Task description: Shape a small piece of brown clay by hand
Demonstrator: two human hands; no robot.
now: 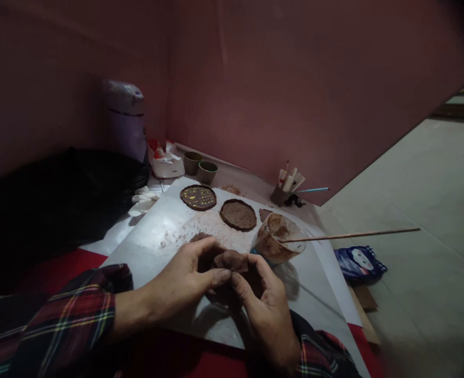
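Brown clay-like lump point(232, 261), visible long axis running left to right, clasped by left hand point(190, 272) and right hand point(269, 304)

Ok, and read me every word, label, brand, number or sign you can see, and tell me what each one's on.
No readable text anywhere.
Blue packet: pale printed figure; any lettering is too blurred to read.
White packaging with red: small dark mark, too small to read.
Brown disc: yellow marks, no letters or numbers I can make out.
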